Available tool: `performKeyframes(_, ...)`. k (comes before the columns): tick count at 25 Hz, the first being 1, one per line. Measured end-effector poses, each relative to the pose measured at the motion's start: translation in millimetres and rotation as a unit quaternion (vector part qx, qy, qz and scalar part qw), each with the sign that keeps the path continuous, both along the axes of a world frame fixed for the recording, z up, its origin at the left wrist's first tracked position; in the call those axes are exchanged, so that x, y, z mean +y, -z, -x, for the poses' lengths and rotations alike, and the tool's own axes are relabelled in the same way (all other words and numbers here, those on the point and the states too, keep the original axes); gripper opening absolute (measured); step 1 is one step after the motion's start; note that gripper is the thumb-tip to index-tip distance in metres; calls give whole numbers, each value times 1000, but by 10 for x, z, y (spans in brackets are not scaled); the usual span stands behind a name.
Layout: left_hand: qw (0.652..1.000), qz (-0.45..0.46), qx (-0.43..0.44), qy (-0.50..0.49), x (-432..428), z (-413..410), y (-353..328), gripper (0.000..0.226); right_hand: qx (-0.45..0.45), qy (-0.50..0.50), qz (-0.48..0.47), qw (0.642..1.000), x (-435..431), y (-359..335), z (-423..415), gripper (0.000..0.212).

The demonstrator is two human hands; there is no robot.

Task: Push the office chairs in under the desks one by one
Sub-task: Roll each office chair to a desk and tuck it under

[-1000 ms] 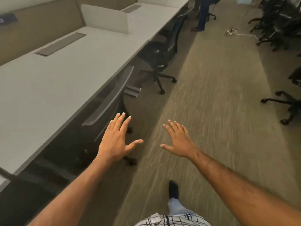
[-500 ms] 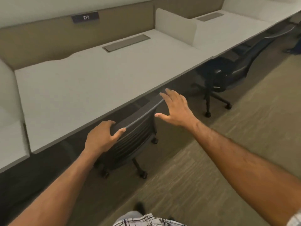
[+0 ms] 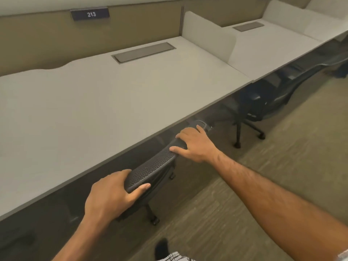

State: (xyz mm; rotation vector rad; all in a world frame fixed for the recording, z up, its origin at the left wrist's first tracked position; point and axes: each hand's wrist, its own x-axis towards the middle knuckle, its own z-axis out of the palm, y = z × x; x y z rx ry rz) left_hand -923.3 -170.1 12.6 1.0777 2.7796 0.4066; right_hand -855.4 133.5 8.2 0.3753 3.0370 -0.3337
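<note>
A black mesh-backed office chair (image 3: 154,164) stands at the front edge of the light grey desk (image 3: 94,113), its seat hidden under the desktop and only the top of the backrest and some casters showing. My left hand (image 3: 111,196) grips the left end of the backrest's top edge, thumb on the near side. My right hand (image 3: 195,144) rests on the right end of the same edge, fingers curled over it. A second black chair (image 3: 263,104) stands at the neighbouring desk to the right, partly under it.
White dividers (image 3: 209,36) separate the desks, and a grey cable hatch (image 3: 143,51) sits in the desktop. A sign reading 213 (image 3: 90,14) hangs on the beige back panel. Carpeted floor (image 3: 282,157) stretches to the right. My dark shoe (image 3: 162,249) shows at the bottom.
Both hands have closed onto the chair's backrest top; earlier they were open in the air. The view has swung to face the desk, and the chair sits closer under its edge.
</note>
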Motion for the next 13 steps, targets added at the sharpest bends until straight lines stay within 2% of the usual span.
performKeyframes(6, 1000, -3, -5, -11, 253, 309, 48, 79, 22, -14, -21, 999, 293, 101, 341, 76)
performKeyframes(13, 999, -6, -14, -36, 365, 588, 205, 82, 32, -61, -24, 997, 568, 180, 630, 65)
